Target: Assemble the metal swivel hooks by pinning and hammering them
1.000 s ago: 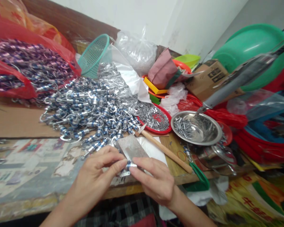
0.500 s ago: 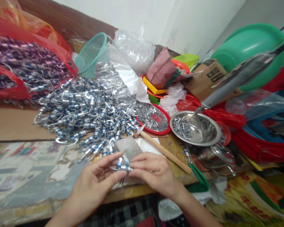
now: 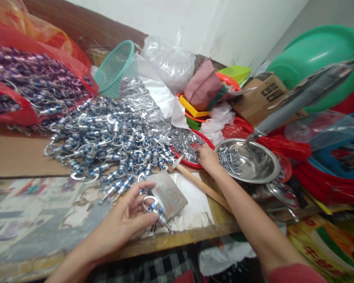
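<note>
We have the wooden bench [image 3: 191, 235] running beneath both hands, with a heap of silver-and-blue fittings [image 3: 106, 133] spread beyond our left hand [image 3: 128, 215]. A steel bowl [image 3: 262, 162] with pin-like parts sits just right of our right hand [image 3: 208, 158], and the red tray [image 3: 191, 164] lies under that hand's fingertips. Between the hands lie a hammer [image 3: 205, 188] and, closer to the left one, a flat metal block [image 3: 171, 196]. Our left hand pinches a single hooked fitting [image 3: 160, 213] between thumb and fingers, hook up, pin end slanting down to the right. Our right fingers dip among the small flat pieces [image 3: 183, 141] in the tray; whether they have closed on one, we cannot tell. To do this well, we should probably keep the left pinch steady, pick one piece by its edge, since such thin parts may cling together, and lift clear of the hammer handle below our forearm. As for writing, the red lettering on the yellow bag [image 3: 327, 236], below and right of our right hand, seems to begin with 牛; print on the carton [image 3: 253, 100] beyond that hand and on the sheet [image 3: 41, 208] left of our left hand is too blurred to read.
</note>
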### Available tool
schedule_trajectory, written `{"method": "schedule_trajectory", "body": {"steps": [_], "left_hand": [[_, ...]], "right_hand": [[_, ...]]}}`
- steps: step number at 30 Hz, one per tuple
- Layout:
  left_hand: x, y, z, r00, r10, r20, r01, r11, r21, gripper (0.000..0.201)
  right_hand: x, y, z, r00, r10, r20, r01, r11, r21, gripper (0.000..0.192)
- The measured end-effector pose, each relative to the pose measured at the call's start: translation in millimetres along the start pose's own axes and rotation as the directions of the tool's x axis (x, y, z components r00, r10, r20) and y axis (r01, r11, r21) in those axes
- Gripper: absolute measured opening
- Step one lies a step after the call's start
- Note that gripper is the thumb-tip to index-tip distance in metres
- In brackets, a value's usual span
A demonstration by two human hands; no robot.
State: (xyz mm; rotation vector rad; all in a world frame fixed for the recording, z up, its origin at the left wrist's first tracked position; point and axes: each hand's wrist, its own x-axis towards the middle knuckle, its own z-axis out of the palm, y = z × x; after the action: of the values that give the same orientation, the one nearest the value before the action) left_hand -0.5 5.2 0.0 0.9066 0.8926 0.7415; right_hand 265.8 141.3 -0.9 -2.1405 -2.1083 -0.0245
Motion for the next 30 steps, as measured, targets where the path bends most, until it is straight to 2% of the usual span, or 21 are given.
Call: {"method": "schedule_trajectory", "body": {"steps": [4, 7, 8, 9, 11, 12, 14, 19, 21, 23, 24, 26, 27, 28, 30], "left_hand": [[4.7, 0.3, -3.1, 1.0, -0.017, 0.02, 0.018, 0.997, -0.072, 0.057], [6.7, 2.3, -3.4, 0.999, -0.003, 0.043, 0.008, 0.993, -0.116, 0.058], [6.8, 3.2, -3.1, 0.999, -0.003, 0.047, 0.008, 0.992, -0.123, 0.058], [6.7, 4.2, -2.8, 0.999, -0.006, 0.045, 0.011, 0.992, -0.124, 0.058], [6.3, 6.2, -2.0, 0.999, -0.016, 0.032, 0.019, 0.994, -0.108, 0.059], [6.1, 7.0, -1.7, 1.0, -0.02, 0.023, 0.022, 0.995, -0.097, 0.06], [5.8, 8.1, -1.2, 1.0, -0.026, 0.015, 0.027, 0.996, -0.085, 0.061], [6.2, 6.9, -1.0, 0.999, -0.012, 0.038, 0.016, 0.995, -0.102, 0.061], [6.3, 6.0, -1.0, 1.0, -0.002, 0.026, 0.005, 0.995, -0.099, 0.061], [6.2, 5.5, -1.0, 1.0, -0.003, 0.01, 0.003, 0.996, -0.085, 0.06], [6.2, 5.5, -1.0, 1.0, -0.005, 0.004, 0.005, 0.997, -0.077, 0.06], [5.9, 6.1, -0.8, 1.0, -0.012, 0.0, 0.012, 0.998, -0.068, 0.061], [5.8, 6.6, -0.7, 1.0, -0.015, 0.002, 0.015, 0.998, -0.065, 0.061], [5.6, 7.1, -0.5, 1.0, -0.016, 0.004, 0.016, 0.998, -0.063, 0.061], [5.2, 8.1, 0.0, 1.0, -0.016, 0.007, 0.017, 0.998, -0.061, 0.06]], "right_hand": [[-20.5, -6.1, -11.9, 0.998, -0.053, -0.037, 0.058, 0.988, 0.143, 0.024], [-52.4, -30.9, -29.9, 0.984, -0.178, 0.002, 0.169, 0.937, 0.304, 0.022], [-64.4, -41.6, -36.1, 0.966, -0.256, 0.041, 0.222, 0.897, 0.382, 0.019], [-75.6, -52.4, -41.4, 0.923, -0.372, 0.095, 0.276, 0.816, 0.507, 0.016], [-93.1, -71.4, -47.3, 0.829, -0.543, 0.129, 0.34, 0.675, 0.655, 0.012], [-98.6, -78.8, -47.3, 0.795, -0.595, 0.123, 0.359, 0.623, 0.695, 0.011], [-103.5, -88.7, -41.4, 0.777, -0.623, 0.094, 0.387, 0.59, 0.709, 0.008], [-104.5, -95.7, -18.7, 0.824, -0.566, 0.014, 0.415, 0.621, 0.665, 0.014], [-106.7, -93.0, -16.7, 0.839, -0.541, -0.054, 0.419, 0.581, 0.698, 0.016], [-109.1, -84.0, -18.0, 0.885, -0.431, -0.173, 0.409, 0.547, 0.73, 0.016], [-109.8, -76.7, -18.7, 0.91, -0.345, -0.231, 0.399, 0.569, 0.719, 0.017], [-110.3, -57.3, -17.5, 0.938, -0.21, -0.275, 0.339, 0.715, 0.611, 0.018], [-110.1, -46.5, -15.0, 0.952, -0.18, -0.247, 0.287, 0.805, 0.52, 0.02], [-109.6, -35.9, -11.4, 0.968, -0.166, -0.19, 0.233, 0.876, 0.423, 0.024], [-108.4, -18.4, -2.8, 0.988, -0.149, -0.05, 0.157, 0.944, 0.292, 0.026]]}}
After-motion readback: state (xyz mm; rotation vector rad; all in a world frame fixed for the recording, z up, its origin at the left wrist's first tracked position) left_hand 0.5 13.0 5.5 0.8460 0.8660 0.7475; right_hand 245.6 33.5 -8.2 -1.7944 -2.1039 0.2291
